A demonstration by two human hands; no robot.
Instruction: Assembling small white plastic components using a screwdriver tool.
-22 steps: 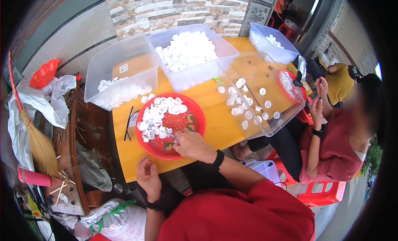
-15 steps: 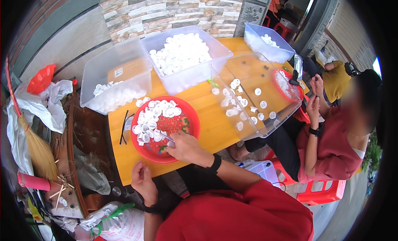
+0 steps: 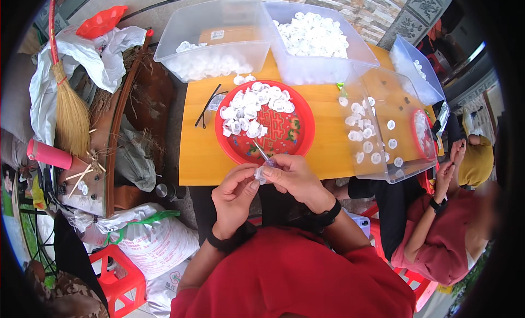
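My left hand (image 3: 234, 195) and my right hand (image 3: 292, 178) meet just in front of the yellow table's near edge (image 3: 199, 165). The left fingers pinch a small white cap (image 3: 260, 176). In the right hand is a thin metal tool (image 3: 261, 152), its tip pointing up over the red plate (image 3: 295, 137). That round plate sits right ahead and carries several white caps (image 3: 249, 110), heaped on its left and far side. Both wrists wear black bands, and my sleeves are red.
Two clear bins of white caps (image 3: 219, 44) (image 3: 314, 36) stand at the table's far side, and a clear tray (image 3: 383, 126) with scattered caps sits at right. A seated person (image 3: 437, 230) works there. Broom (image 3: 71, 115), sacks (image 3: 153, 241) and a red stool (image 3: 123, 277) crowd the left.
My right hand has left the red plate and drawn back toward me. My left hand has come up from below the table edge to meet it around a cap.
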